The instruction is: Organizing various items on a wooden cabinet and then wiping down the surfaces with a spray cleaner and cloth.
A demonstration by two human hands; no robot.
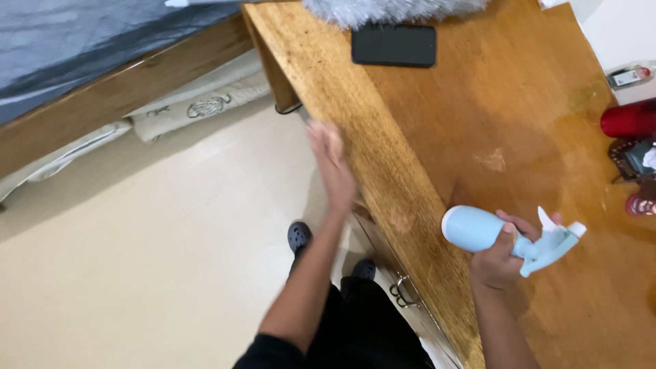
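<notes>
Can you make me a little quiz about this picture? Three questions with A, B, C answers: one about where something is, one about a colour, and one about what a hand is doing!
1. Where does the black phone lie?
A. On the floor
B. On the wooden desk
C. On the bed

2. What colour is the spray bottle?
A. Light blue
B. Yellow
C. Green

3. What is the right hand doing?
A. Hanging empty
B. Resting on the phone
C. Gripping the spray bottle

Answers:
1. B, the phone lies flat on the desk top near its far end.
2. A, its body and trigger are pale blue.
3. C, its fingers wrap around the bottle's neck, while the left hand is at the desk's front edge.
</notes>
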